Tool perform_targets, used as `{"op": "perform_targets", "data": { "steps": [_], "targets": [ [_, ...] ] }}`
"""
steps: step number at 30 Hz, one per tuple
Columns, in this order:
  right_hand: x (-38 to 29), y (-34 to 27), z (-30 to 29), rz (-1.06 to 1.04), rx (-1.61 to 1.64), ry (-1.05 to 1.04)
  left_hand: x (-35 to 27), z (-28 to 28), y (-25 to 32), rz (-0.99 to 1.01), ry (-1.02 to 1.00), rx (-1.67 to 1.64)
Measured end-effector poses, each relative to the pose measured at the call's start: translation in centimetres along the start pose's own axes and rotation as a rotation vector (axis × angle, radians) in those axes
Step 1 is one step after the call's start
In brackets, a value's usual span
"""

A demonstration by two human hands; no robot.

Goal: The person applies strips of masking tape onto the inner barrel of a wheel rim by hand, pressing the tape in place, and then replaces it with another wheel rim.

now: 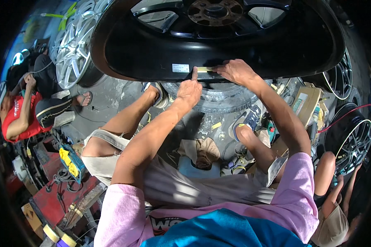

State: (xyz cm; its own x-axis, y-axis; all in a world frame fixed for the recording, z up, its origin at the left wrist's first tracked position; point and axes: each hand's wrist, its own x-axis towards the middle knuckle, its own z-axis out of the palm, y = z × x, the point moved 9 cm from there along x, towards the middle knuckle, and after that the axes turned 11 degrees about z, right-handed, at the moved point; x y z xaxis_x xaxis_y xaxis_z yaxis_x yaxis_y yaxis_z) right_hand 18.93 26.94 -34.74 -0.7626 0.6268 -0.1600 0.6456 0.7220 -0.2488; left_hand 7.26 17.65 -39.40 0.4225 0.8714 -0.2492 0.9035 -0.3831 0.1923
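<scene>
A large black alloy wheel rim [148,55] stands before me, its inner barrel facing me. My left hand [190,91] presses an extended index finger on the left end of a short strip of pale yellow masking tape [204,69]; its other fingers are curled. At the tape's right end are the fingertips of my right hand [237,72], which pinch it against the barrel. Just left of the tape, a white printed label [180,68] is stuck to the rim. Beneath the rim lies a tire [225,103], partly hidden.
Silver alloy wheels [74,49] lean at the left, near a seated person in a red shirt [24,117]. Further wheels [355,148] and another person's arm [334,194] are at the right. A cardboard box [306,105], a brown cloth [208,151] and tape scraps [216,125] lie about.
</scene>
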Motion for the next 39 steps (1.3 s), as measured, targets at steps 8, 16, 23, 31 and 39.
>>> {"op": "perform_targets", "data": {
  "steps": [8, 16, 23, 31, 39],
  "targets": [
    [1.5, -0.4, 5.1, 0.134, -0.369, -0.235, 0.4, 0.7, 0.5, 0.022, -0.009, -0.001],
    [1.2, -0.5, 4.5, 0.133, -0.377, -0.106, 1.4, 2.1, 0.8, -0.008, -0.029, -0.068],
    [1.6, -0.3, 4.6, 0.204, -0.38, -0.138, 1.8, 1.9, 1.2, -0.07, -0.032, -0.092],
    [1.4, -0.4, 5.1, 0.202, -0.388, -0.134, 2.6, -0.3, 3.9, 0.042, -0.085, -0.115],
    [1.1, -0.2, 5.0, 0.157, -0.389, -0.073, 0.7, -0.4, 1.5, -0.043, -0.091, -0.015]
  ]
}}
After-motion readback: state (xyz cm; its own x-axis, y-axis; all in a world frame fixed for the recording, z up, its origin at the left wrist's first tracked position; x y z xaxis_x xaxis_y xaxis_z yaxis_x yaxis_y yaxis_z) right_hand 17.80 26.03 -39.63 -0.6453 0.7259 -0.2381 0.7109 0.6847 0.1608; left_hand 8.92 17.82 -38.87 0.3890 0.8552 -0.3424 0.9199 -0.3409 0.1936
